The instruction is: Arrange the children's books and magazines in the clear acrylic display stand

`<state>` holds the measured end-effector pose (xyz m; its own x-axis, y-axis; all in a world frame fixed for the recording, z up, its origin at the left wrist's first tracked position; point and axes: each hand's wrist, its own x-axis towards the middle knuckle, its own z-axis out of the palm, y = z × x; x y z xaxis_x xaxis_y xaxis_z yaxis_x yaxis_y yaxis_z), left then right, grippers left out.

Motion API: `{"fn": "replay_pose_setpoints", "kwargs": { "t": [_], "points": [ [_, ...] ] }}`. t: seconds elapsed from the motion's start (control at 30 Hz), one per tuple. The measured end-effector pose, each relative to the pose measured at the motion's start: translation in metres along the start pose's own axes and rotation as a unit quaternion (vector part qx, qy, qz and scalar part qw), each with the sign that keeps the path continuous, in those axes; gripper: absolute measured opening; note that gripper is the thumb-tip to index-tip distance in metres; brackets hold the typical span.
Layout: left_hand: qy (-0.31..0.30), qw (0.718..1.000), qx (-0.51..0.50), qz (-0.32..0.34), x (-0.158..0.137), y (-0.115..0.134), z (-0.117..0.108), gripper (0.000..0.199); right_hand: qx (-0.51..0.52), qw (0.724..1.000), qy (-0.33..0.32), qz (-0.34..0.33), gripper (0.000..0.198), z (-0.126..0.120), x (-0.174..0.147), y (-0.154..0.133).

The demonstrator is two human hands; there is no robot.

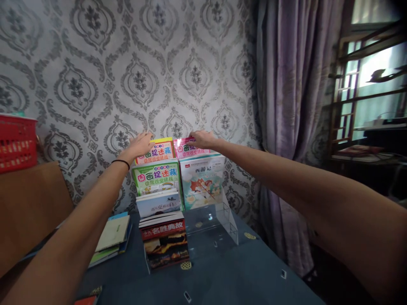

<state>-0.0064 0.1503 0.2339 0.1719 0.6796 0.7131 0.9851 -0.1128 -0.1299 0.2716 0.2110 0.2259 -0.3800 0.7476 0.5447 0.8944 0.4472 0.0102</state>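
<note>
My left hand [140,145] is at the upper left corner of a yellow-topped picture book [163,148], its visible fingers stretched out. At the top edge of a pink picture book [182,149], my right hand [203,139] has its fingers curled over the cover; its thumb is hidden. Both books stand side by side in the back tier of a clear acrylic display rack [228,220]. In front of them are a green picture book [155,176], a pale teal book with a fox drawing [202,182], a blue-white book [159,206] and a dark red book [165,245].
The rack stands on a dark blue tablecloth [216,279] against a patterned wall. Several books [112,235] are stacked left of it, beside a cardboard box [32,212] and a red basket [17,142]. A purple curtain [292,106] hangs at right.
</note>
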Motion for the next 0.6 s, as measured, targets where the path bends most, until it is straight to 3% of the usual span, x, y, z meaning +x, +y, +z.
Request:
{"fn": "replay_pose_setpoints", "kwargs": {
  "t": [0.1,0.2,0.37,0.6],
  "points": [
    [0.076,0.994,-0.056,-0.056,-0.007,-0.013,0.002,0.05,-0.006,1.0,0.004,-0.001,0.043,0.003,0.002,0.0],
    [0.122,0.968,-0.183,-0.123,-0.017,-0.03,0.006,0.05,-0.004,1.0,0.006,-0.002,0.044,0.004,0.002,0.001],
    [0.109,0.913,-0.337,-0.204,-0.041,-0.048,0.013,0.043,0.006,1.0,0.004,-0.014,0.048,0.004,0.002,0.0],
    [0.049,0.877,-0.413,-0.24,-0.067,-0.046,0.012,0.043,0.005,1.0,-0.01,-0.005,0.049,0.0,-0.003,-0.007]
  ]
}}
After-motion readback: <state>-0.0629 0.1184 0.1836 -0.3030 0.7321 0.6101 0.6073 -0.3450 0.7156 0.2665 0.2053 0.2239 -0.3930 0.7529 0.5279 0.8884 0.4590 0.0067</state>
